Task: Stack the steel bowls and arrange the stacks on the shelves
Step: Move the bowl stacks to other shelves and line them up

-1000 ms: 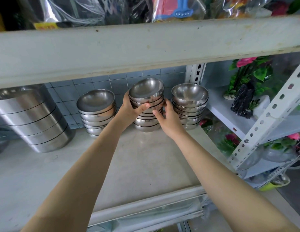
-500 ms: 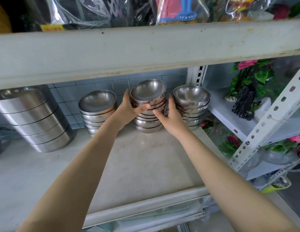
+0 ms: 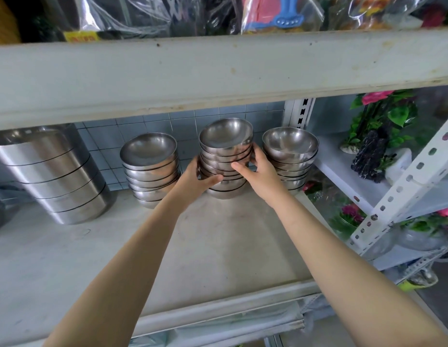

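Two grips: left hand point(image 3: 192, 182), right hand point(image 3: 261, 175) curl round middle stack point(image 3: 225, 139).
Left stack point(image 3: 150, 164): beside left grip.
Right stack point(image 3: 290, 151): beside right grip.

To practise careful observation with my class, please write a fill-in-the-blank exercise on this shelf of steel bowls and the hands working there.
1. The left hand and right hand hold the bowl stack in the ____ of the row.
2. The row counts ____ stacks of small bowls.
3. The wall behind the bowls is covered in ____.
4. The large steel containers stand to the ____ of the bowls.
Missing words: middle; three; tiles; left.
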Motion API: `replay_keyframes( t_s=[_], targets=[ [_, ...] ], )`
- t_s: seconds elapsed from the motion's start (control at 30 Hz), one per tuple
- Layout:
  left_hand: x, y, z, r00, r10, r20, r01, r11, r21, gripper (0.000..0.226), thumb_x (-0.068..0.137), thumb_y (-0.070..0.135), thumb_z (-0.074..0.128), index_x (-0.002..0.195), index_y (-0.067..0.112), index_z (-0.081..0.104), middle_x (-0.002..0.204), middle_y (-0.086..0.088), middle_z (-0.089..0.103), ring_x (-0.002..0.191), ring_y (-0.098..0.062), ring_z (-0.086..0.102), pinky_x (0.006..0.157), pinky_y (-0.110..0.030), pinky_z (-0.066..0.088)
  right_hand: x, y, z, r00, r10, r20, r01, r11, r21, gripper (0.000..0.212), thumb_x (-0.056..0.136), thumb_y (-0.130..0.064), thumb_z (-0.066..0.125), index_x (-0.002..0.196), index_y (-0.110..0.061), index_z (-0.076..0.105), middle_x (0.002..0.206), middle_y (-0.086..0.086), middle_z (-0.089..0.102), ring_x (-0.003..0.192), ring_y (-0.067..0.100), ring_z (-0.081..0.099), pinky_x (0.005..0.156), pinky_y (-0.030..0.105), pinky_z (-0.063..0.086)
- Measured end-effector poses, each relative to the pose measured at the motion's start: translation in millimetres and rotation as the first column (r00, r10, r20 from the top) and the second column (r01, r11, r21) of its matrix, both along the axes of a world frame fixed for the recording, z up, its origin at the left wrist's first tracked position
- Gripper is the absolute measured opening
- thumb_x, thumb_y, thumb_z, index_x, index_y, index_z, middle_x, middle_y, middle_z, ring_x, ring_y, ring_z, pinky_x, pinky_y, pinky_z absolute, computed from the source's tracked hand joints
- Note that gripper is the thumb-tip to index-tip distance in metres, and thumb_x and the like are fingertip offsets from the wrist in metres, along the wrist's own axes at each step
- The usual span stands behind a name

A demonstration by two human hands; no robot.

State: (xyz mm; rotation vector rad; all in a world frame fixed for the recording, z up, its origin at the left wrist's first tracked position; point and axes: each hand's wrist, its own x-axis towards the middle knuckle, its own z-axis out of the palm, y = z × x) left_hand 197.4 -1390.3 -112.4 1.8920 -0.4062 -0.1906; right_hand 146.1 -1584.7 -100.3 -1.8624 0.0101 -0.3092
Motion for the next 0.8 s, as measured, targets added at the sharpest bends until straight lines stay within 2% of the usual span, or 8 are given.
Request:
replay_keyframes(
  t_s=[0.03, 0.13, 0.27, 0.4, 0.47, 0.6, 0.7, 0.8],
  targets=[
    [0, 0, 1, 1.0, -0.001, -0.007, 0.001, 1.0, 0.001, 0.098, 0.068, 0.056, 0.082, 0.148, 0.026, 0.035, 0.14, 0.01, 0.056, 0.131, -0.008, 0.051, 0.114, -0.043, 0.038, 0, 0, -1, 1.0, -0.003, 0.003, 0.003, 1.0, 0.0, 0.077, 0.089, -0.034, 0.074, 0.153, -0.02, 0.034, 0.144, -0.006, 0.054, 0.135, 0.008, 0.047, 0.113, 0.029, 0.038],
    [-1, 0, 5, 0.998, 0.029, 0.049, -0.031, 0.998, 0.058, 0.088, 0.078, 0.054, 0.076, 0.151, 0.03, 0.032, 0.146, 0.012, 0.051, 0.136, -0.006, 0.044, 0.116, -0.034, 0.032, 1, 0, -1, 1.0, -0.009, 0.009, 0.009, 1.0, 0.003, 0.077, 0.087, -0.036, 0.075, 0.152, -0.02, 0.035, 0.145, -0.004, 0.053, 0.136, 0.01, 0.046, 0.115, 0.032, 0.038],
    [-3, -2, 3, 0.985, 0.121, 0.125, -0.14, 0.978, 0.156, 0.089, 0.084, 0.05, 0.07, 0.156, 0.026, 0.023, 0.154, 0.005, 0.04, 0.141, -0.015, 0.037, 0.102, -0.02, 0.027, 2, 0, -3, 1.0, -0.004, 0.009, 0.004, 1.0, 0.002, 0.074, 0.087, -0.036, 0.075, 0.15, -0.021, 0.037, 0.143, -0.005, 0.055, 0.134, 0.008, 0.048, 0.114, 0.033, 0.039],
    [-8, -6, 1, 0.982, 0.139, 0.129, -0.155, 0.98, 0.124, 0.089, 0.086, 0.047, 0.069, 0.157, 0.025, 0.019, 0.156, 0.006, 0.037, 0.143, -0.014, 0.034, 0.1, -0.017, 0.024, 2, -2, -5, 1.0, 0.008, -0.007, -0.008, 1.0, 0.0, 0.072, 0.088, -0.039, 0.073, 0.149, -0.021, 0.039, 0.143, -0.006, 0.055, 0.134, 0.007, 0.049, 0.114, 0.032, 0.039],
    [-9, -6, 0, 0.982, 0.144, 0.123, -0.157, 0.983, 0.099, 0.088, 0.086, 0.045, 0.07, 0.157, 0.025, 0.02, 0.155, 0.008, 0.038, 0.142, -0.011, 0.034, 0.1, -0.016, 0.024, 2, -2, -5, 1.0, 0.01, -0.009, -0.01, 1.0, 0.005, 0.066, 0.09, -0.036, 0.072, 0.146, -0.02, 0.042, 0.141, -0.007, 0.057, 0.132, 0.005, 0.049, 0.112, 0.027, 0.039],
    [-10, -7, -3, 0.981, 0.141, 0.134, -0.153, 0.985, 0.08, 0.088, 0.085, 0.044, 0.071, 0.156, 0.023, 0.023, 0.153, 0.007, 0.04, 0.141, -0.01, 0.034, 0.102, -0.017, 0.026, 1, -2, -4, 0.999, 0.032, -0.018, -0.032, 0.999, 0.014, 0.063, 0.092, -0.032, 0.07, 0.147, -0.02, 0.041, 0.142, -0.008, 0.056, 0.132, 0.001, 0.048, 0.098, 0.007, 0.038],
    [-11, -7, -7, 0.979, 0.159, 0.125, -0.169, 0.983, 0.071, 0.089, 0.084, 0.047, 0.07, 0.156, 0.024, 0.022, 0.155, 0.005, 0.038, 0.143, -0.014, 0.033, 0.111, -0.024, 0.027, 3, -3, -3, 0.998, 0.053, -0.033, -0.052, 0.999, 0.013, 0.065, 0.092, -0.034, 0.07, 0.148, -0.02, 0.04, 0.143, -0.009, 0.055, 0.135, 0.0, 0.046, 0.109, 0.017, 0.037],
    [-14, -8, -5, 0.98, 0.164, 0.115, -0.172, 0.983, 0.065, 0.086, 0.087, 0.042, 0.07, 0.155, 0.022, 0.022, 0.154, 0.003, 0.04, 0.142, -0.013, 0.034, 0.109, -0.021, 0.026, 4, -5, -3, 0.997, 0.055, -0.048, -0.055, 0.998, 0.003, 0.063, 0.091, -0.039, 0.069, 0.146, -0.024, 0.043, 0.141, -0.011, 0.056, 0.136, 0.004, 0.045, 0.115, 0.03, 0.035]
  ],
)
